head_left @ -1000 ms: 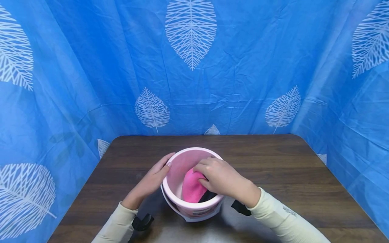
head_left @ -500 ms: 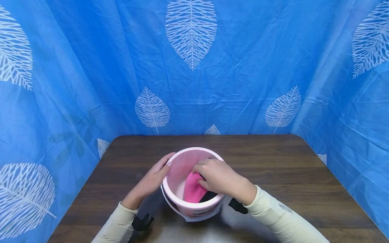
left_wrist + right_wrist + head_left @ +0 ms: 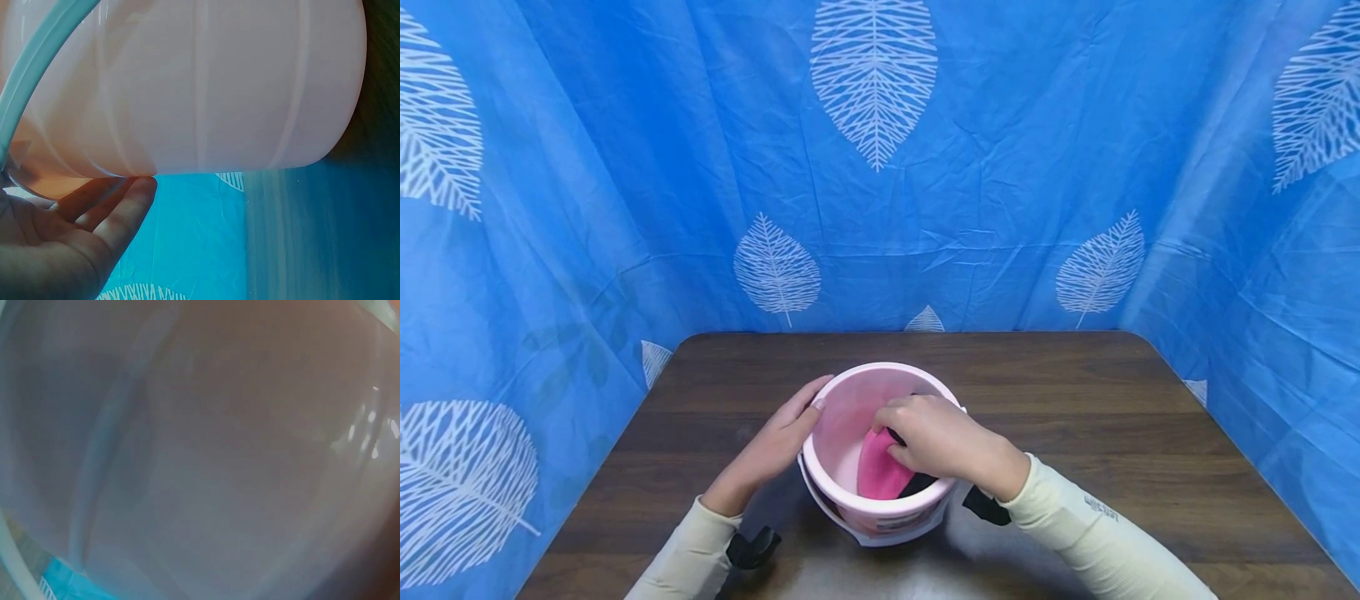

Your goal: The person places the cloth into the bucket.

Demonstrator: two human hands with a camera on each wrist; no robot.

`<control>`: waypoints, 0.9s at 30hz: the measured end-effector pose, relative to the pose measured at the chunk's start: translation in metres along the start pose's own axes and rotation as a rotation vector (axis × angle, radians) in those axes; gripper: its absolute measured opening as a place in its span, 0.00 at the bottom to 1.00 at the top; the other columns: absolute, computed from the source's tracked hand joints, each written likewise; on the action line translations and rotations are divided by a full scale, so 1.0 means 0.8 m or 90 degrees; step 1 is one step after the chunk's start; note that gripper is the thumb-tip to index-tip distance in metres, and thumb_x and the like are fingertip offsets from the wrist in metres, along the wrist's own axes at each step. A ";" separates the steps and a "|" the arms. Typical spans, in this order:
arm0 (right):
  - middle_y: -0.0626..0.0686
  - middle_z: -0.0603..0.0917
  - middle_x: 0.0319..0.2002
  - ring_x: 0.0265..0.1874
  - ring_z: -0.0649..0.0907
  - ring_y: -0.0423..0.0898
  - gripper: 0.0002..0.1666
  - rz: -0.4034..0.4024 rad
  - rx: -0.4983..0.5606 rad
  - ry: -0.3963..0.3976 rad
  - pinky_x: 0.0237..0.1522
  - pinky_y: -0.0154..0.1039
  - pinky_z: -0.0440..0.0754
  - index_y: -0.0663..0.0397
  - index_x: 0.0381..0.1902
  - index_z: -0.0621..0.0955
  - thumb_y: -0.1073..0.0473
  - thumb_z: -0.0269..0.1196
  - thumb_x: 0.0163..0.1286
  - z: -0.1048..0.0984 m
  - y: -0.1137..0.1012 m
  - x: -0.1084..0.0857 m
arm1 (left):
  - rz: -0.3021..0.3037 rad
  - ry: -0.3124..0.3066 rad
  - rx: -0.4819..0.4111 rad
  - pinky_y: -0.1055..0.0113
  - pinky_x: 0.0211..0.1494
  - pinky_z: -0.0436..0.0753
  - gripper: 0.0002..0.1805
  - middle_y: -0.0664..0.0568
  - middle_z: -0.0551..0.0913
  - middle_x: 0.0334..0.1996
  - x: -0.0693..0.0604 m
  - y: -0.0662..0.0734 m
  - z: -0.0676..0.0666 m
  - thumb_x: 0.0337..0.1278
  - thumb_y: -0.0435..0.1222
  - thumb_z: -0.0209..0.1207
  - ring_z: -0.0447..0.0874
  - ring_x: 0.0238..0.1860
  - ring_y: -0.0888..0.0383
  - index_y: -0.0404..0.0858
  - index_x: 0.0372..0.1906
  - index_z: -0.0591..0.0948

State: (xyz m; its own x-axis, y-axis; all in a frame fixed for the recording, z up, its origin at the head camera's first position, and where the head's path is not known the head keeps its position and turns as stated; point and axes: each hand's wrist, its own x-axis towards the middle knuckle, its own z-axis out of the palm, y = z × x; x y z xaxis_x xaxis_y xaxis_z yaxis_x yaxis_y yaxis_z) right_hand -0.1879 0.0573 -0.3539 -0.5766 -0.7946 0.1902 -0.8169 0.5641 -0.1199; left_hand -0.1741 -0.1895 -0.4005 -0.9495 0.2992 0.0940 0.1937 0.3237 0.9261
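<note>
A pale pink bucket (image 3: pixel 822 479) stands on the table in the head view, its white handle (image 3: pixel 880 540) hanging down at the front. My left hand (image 3: pixel 782 437) holds the bucket's left side, thumb at the rim and fingers against the outer wall. In the left wrist view the fingertips (image 3: pixel 145 184) touch that wall. My right hand (image 3: pixel 936 437) reaches over the right rim and pinches a bright pink cloth (image 3: pixel 880 471) inside. Something black (image 3: pixel 917 483) lies beside or under the cloth; its kind is unclear. The right wrist view shows only the bucket's outer wall (image 3: pixel 219 456).
The dark wooden table (image 3: pixel 1075 400) has rounded far corners. A blue curtain (image 3: pixel 985 167) with white leaf prints encloses it at the back and both sides. Black straps (image 3: pixel 752 548) show at both wrists.
The right hand has shifted slightly left with the wrist drawn in, and less of the pink cloth shows, its left edge further right. The left hand stays at the bucket.
</note>
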 end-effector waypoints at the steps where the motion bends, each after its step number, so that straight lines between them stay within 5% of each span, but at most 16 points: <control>1: 0.46 0.86 0.35 0.34 0.83 0.42 0.10 0.001 0.003 -0.002 0.44 0.39 0.83 0.51 0.42 0.87 0.59 0.72 0.62 0.000 0.000 0.000 | 0.000 -0.001 0.000 0.45 0.70 0.69 0.28 0.40 0.64 0.75 0.000 0.000 0.000 0.82 0.41 0.43 0.66 0.72 0.41 0.36 0.78 0.59; 27: 0.46 0.87 0.40 0.41 0.84 0.41 0.15 0.026 0.067 0.026 0.49 0.40 0.84 0.51 0.47 0.86 0.56 0.74 0.62 -0.006 0.006 -0.012 | -0.008 -0.001 -0.003 0.45 0.71 0.68 0.28 0.40 0.64 0.75 0.000 0.001 -0.001 0.82 0.41 0.44 0.65 0.73 0.42 0.36 0.78 0.59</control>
State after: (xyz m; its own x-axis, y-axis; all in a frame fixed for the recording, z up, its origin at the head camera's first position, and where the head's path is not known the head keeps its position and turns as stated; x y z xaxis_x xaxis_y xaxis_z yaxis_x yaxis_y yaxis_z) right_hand -0.1861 0.0685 -0.3520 -0.6105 -0.7602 0.2219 -0.7905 0.5676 -0.2302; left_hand -0.1738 -0.1896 -0.3994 -0.9517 0.2959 0.0821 0.1805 0.3226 0.9292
